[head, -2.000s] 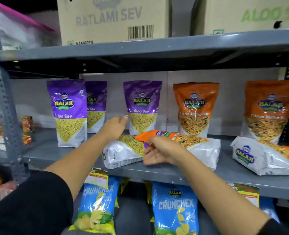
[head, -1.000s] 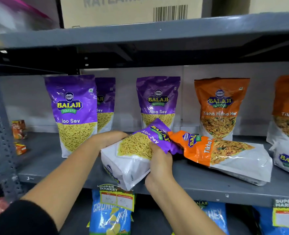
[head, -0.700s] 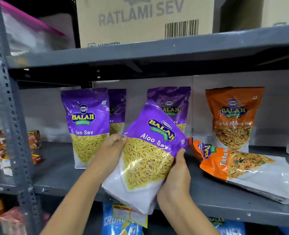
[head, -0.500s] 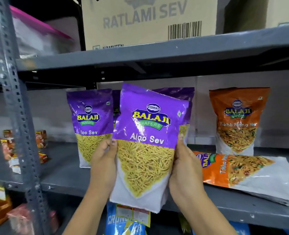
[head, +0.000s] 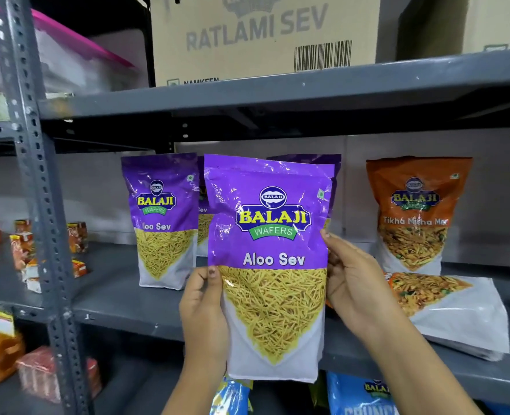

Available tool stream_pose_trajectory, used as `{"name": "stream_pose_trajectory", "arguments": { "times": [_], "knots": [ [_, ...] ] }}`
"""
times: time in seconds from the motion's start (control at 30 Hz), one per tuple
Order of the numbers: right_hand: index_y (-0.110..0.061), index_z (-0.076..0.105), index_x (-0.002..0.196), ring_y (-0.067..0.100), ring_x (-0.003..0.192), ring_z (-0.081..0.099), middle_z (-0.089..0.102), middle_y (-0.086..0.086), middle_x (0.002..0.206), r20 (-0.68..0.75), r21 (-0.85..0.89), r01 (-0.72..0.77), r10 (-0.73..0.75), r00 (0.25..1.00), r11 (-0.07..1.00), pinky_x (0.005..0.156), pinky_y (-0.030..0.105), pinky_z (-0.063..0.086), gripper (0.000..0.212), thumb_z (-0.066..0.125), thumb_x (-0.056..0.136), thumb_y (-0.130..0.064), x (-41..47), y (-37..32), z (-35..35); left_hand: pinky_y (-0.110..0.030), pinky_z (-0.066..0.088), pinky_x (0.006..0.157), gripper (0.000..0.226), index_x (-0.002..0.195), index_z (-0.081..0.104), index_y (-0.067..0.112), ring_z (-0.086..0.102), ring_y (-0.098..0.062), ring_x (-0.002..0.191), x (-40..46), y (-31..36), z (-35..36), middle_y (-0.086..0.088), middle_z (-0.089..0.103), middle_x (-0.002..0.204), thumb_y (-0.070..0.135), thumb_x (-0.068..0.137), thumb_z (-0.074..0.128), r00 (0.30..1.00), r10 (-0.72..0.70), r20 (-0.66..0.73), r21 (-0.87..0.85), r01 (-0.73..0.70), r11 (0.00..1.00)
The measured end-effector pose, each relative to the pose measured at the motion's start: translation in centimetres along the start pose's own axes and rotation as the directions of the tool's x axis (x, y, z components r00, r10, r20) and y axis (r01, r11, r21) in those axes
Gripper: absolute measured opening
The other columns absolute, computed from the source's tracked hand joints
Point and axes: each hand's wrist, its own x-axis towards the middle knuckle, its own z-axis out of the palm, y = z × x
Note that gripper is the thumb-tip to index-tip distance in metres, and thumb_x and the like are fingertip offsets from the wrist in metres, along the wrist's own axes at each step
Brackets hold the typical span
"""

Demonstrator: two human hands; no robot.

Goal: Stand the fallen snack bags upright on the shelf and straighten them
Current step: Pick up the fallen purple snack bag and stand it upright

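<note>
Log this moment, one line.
left hand + right hand: hold Aloo Sev bag upright, off shelf | Tikha Mitha Mix bag: lying flat

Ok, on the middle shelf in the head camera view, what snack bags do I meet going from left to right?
Standing purple Aloo Sev bag → Aloo Sev bag held up by the left hand and right hand → standing orange Tikha Mitha Mix bag → orange bag lying flat.

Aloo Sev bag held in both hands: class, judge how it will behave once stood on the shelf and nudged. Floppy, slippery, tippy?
The Aloo Sev bag looks glossy, so probably slippery. It holds flat between the left hand and right hand, suggesting some stiffness. Tall and thin, it may tip easily, like the fallen Tikha Mitha Mix bag.
</note>
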Motion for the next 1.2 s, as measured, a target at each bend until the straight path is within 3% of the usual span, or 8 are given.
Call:
{"name": "stream_pose_trajectory", "arguments": {
  "times": [0.13, 0.23, 0.37, 0.5, 0.73, 0.87, 1.0, 1.2],
  "knots": [
    [-0.002, 0.076, 0.091, 0.024, 0.080, 0.072, 0.078, 0.015, 0.093, -0.027, -0.054, 0.139, -0.140, 0.990, 0.989, 0.084, 0.044, 0.057, 0.016, 0.063, 0.090, -0.011, 0.2, -0.5, -0.5, -0.027, 0.036, 0.064, 0.029, 0.070, 0.057, 0.019, 0.043, -0.010, 0.067, -0.2, -0.4, 0.6, 0.005, 0.051, 0.065, 0.013, 0.097, 0.049, 1.000, -0.003, -0.004, 0.006, 0.003, 1.000],
    [-0.012, 0.073, 0.086, 0.009, 0.076, 0.069, 0.077, -0.006, 0.079, -0.062, -0.344, 0.445, -0.493, 0.868, 0.827, 0.076, 0.032, 0.057, 0.014, 0.061, 0.094, -0.010, 0.7, -1.7, -1.1, -0.033, 0.037, 0.070, 0.030, 0.070, 0.063, 0.022, 0.043, -0.018, 0.074, 0.1, -0.4, 1.1, -0.006, 0.052, 0.073, 0.015, 0.096, 0.052, 1.000, 0.011, -0.006, -0.005, -0.011, 1.000],
    [-0.016, 0.071, 0.089, 0.001, 0.076, 0.067, 0.075, -0.013, 0.077, -0.037, -0.404, 0.547, -0.611, 0.791, 0.733, 0.071, 0.022, 0.057, 0.012, 0.062, 0.094, -0.012, 1.6, -2.5, -0.9, -0.032, 0.039, 0.073, 0.025, 0.073, 0.066, 0.020, 0.046, -0.013, 0.074, 0.5, -0.3, 1.9, 0.004, 0.055, 0.070, 0.016, 0.095, 0.055, 0.999, 0.036, -0.020, 0.004, -0.036, 0.999],
    [-0.019, 0.070, 0.087, -0.002, 0.067, 0.064, 0.074, -0.015, 0.071, -0.023, -0.392, 0.538, -0.592, 0.805, 0.747, 0.063, 0.017, 0.053, 0.014, 0.060, 0.095, -0.013, 2.7, -2.0, -0.7, -0.022, 0.043, 0.074, 0.021, 0.077, 0.069, 0.020, 0.051, -0.006, 0.071, 1.9, -0.7, 1.9, 0.018, 0.061, 0.062, 0.016, 0.094, 0.057, 0.999, -0.034, -0.037, -0.043, 0.032, 0.999],
    [-0.013, 0.070, 0.089, -0.003, 0.053, 0.055, 0.069, -0.006, 0.069, -0.061, -0.419, 0.380, -0.444, 0.894, 0.825, 0.050, 0.013, 0.044, 0.016, 0.056, 0.097, -0.011, 6.1, 0.2, -0.5, -0.028, 0.038, 0.082, 0.015, 0.083, 0.067, 0.017, 0.049, -0.012, 0.080, 5.4, -3.7, 1.6, 0.000, 0.059, 0.081, 0.016, 0.094, 0.057, 0.985, -0.169, -0.026, -0.088, 0.166, 0.982],
    [-0.014, 0.069, 0.087, 0.003, 0.048, 0.048, 0.059, -0.003, 0.059, -0.093, -0.496, 0.283, -0.374, 0.923, 0.821, 0.045, 0.016, 0.041, 0.017, 0.056, 0.098, -0.015, 9.0, 0.8, -0.2, -0.028, 0.040, 0.080, 0.016, 0.086, 0.065, 0.016, 0.049, -0.015, 0.085, 8.4, -5.1, 2.4, -0.005, 0.057, 0.088, 0.022, 0.096, 0.054, 0.984, -0.177, -0.017, -0.018, 0.177, 0.984],
    [-0.002, 0.067, 0.102, 0.001, 0.039, 0.047, 0.052, 0.003, 0.058, -0.119, -0.556, 0.209, -0.325, 0.938, 0.805, 0.042, 0.015, 0.046, 0.018, 0.054, 0.099, -0.014, 11.5, 1.3, 0.6, -0.019, 0.036, 0.064, 0.021, 0.079, 0.059, 0.016, 0.041, -0.009, 0.065, 10.9, -6.4, 3.7, 0.002, 0.047, 0.068, 0.022, 0.098, 0.051, 0.984, -0.152, -0.088, 0.082, 0.159, 0.984],
    [-0.001, 0.061, 0.106, 0.004, 0.038, 0.049, 0.051, 0.007, 0.059, -0.093, -0.574, 0.166, -0.265, 0.960, 0.802, 0.042, 0.018, 0.050, 0.018, 0.051, 0.100, -0.014, 12.9, 1.2, 0.5, -0.021, 0.036, 0.061, 0.026, 0.072, 0.057, 0.025, 0.040, -0.009, 0.064, 11.9, -8.2, 4.5, 0.005, 0.047, 0.066, 0.024, 0.097, 0.051, 0.985, -0.105, -0.140, 0.143, 0.125, 0.982]
  ]
}}
